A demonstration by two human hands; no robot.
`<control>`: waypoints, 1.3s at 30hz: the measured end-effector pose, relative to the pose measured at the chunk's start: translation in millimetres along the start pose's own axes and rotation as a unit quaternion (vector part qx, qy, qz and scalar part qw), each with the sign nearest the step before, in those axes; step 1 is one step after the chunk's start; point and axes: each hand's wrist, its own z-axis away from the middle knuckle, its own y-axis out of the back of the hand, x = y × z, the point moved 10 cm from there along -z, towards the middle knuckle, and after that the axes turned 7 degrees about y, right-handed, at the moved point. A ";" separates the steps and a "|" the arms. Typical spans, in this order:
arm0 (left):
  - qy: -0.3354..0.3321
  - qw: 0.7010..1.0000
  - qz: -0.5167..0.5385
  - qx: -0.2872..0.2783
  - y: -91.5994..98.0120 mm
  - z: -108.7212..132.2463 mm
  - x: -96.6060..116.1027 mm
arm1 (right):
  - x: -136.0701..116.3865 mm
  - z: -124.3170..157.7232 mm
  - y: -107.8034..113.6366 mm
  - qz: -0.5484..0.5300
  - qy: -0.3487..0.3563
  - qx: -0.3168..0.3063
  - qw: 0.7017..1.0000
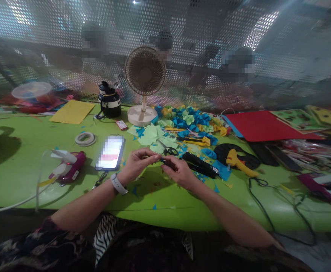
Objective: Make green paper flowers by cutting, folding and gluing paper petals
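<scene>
My left hand [138,163] and my right hand [178,172] meet above the green table [18,170], fingers pinched together on a small dark object [165,161] that is too small to name. A white watch is on my left wrist. Just beyond my fingers lie black-handled scissors [168,150] on light green paper squares [154,135]. A black stapler-like tool [200,165] lies right of my right hand on blue paper scraps.
A phone [110,153] lies left of my hands, with a pink device [69,170] and tape roll [85,138] further left. A desk fan [144,87], black bottle [109,101], yellow glue gun [239,161], folded paper bows [190,119], red sheet [261,126] and cables [275,204] surround them. People sit behind a perforated screen.
</scene>
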 end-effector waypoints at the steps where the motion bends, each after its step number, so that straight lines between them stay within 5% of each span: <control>1: 0.002 1.000 0.007 0.007 1.3 -0.3 -0.9 | 2.3 0.5 0.4 -0.005 -0.002 0.009 1.000; 10: 0.012 0.994 0.042 0.102 23.5 -3.0 3.6 | 17.6 2.0 -3.8 -0.040 -0.043 -0.001 0.998; 15: 0.009 0.992 0.061 0.107 29.0 -6.3 5.8 | 17.5 1.7 -8.2 -0.054 -0.048 -0.028 0.997; 19: 0.007 0.992 0.056 0.112 32.8 -6.8 6.6 | 21.0 2.9 3.9 -0.070 -0.079 0.017 0.994; 22: 0.019 0.997 0.026 0.065 23.5 -6.7 5.7 | 20.6 5.1 23.3 -0.101 -0.088 0.087 0.987; 25: 0.043 0.998 -0.004 -0.040 0.7 -4.1 2.4 | 13.9 4.9 34.1 -0.146 -0.069 0.113 0.980; 28: 0.061 0.992 -0.005 -0.106 -14.0 -0.3 -0.5 | 13.5 3.0 23.3 -0.203 -0.090 0.058 0.973; 32: 0.079 0.990 0.003 -0.121 -16.0 -0.4 -6.3 | 18.3 6.0 -6.3 -0.278 -0.159 -0.042 0.946; 39: 0.113 0.983 0.005 -0.142 -18.0 0.7 -17.4 | 18.3 10.6 -16.7 -0.297 -0.192 -0.045 0.934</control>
